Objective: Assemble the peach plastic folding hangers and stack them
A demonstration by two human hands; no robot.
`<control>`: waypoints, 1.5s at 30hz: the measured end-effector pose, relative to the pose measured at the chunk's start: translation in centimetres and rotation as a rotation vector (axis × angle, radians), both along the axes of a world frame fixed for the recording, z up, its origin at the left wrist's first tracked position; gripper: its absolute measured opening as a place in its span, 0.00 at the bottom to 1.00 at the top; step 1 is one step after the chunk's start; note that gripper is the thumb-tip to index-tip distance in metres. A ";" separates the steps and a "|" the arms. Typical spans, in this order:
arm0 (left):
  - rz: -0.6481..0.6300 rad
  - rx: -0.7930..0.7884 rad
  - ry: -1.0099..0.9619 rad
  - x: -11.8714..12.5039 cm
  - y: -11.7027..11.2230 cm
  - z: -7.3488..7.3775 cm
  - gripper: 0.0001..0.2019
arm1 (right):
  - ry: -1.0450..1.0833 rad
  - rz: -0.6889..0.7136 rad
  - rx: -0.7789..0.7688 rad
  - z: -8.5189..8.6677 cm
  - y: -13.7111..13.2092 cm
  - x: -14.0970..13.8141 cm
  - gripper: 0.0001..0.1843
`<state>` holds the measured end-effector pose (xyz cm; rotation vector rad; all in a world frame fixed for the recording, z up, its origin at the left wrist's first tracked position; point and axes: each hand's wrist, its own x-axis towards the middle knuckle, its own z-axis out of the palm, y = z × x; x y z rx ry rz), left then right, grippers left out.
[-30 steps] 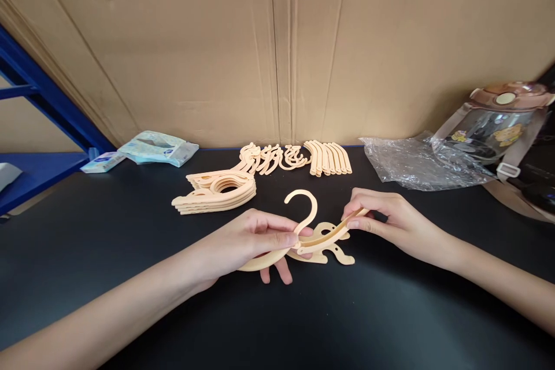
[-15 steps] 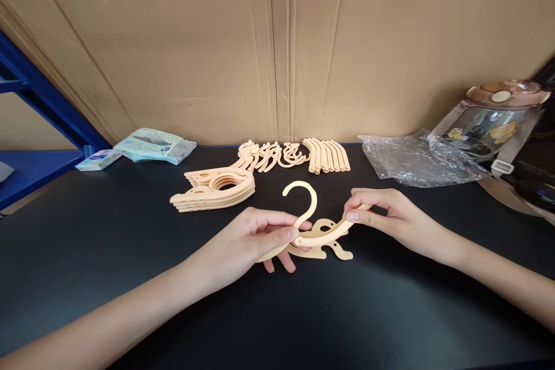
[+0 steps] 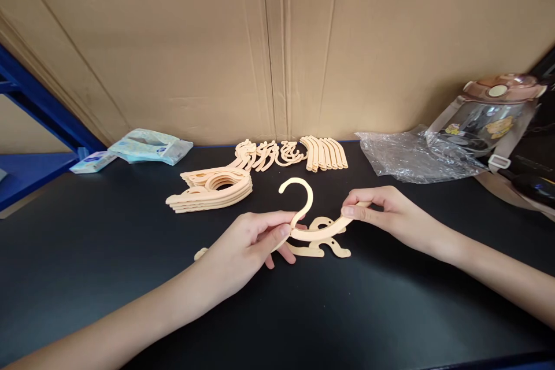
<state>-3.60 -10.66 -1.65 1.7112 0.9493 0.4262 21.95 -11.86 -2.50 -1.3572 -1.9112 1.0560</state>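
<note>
Cream hook [image 3: 309, 199] in closed left grip [image 3: 249, 243], curved bar [image 3: 323, 233] in closed right grip [image 3: 395, 219].

1. Your left hand [image 3: 251, 243] hides the foot of the hook [image 3: 309, 193].
2. Your right hand [image 3: 384, 209] partly covers the curved bar [image 3: 319, 233].
3. The near left corner of your table [image 3: 390, 312] is cut off.

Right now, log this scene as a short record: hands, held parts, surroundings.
left hand: pinching the hook near its base
right hand: pinching the bar at its outer end
hook and bar: meeting at the left thumb; locked or not, cannot tell
nearby: flat pieces, partly hidden
beyond left hand: stack
back row: loose parts
far left: packs
far right: clear bag, bottle
</note>
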 end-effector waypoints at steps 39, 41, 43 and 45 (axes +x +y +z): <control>-0.229 1.341 0.362 -0.3 0.2 -0.9 0.13 | -0.107 -0.196 0.319 -0.7 2.3 2.7 0.23; -0.289 1.289 0.370 -0.2 0.2 -1.3 0.14 | -0.186 -0.164 0.337 -1.1 2.6 2.7 0.23; -0.329 1.264 0.393 -0.2 0.2 -1.5 0.15 | -0.252 -0.148 0.374 -1.3 2.7 2.6 0.22; -0.344 1.243 0.421 -0.1 0.2 -1.5 0.13 | -0.322 -0.137 0.403 -1.5 2.7 2.6 0.21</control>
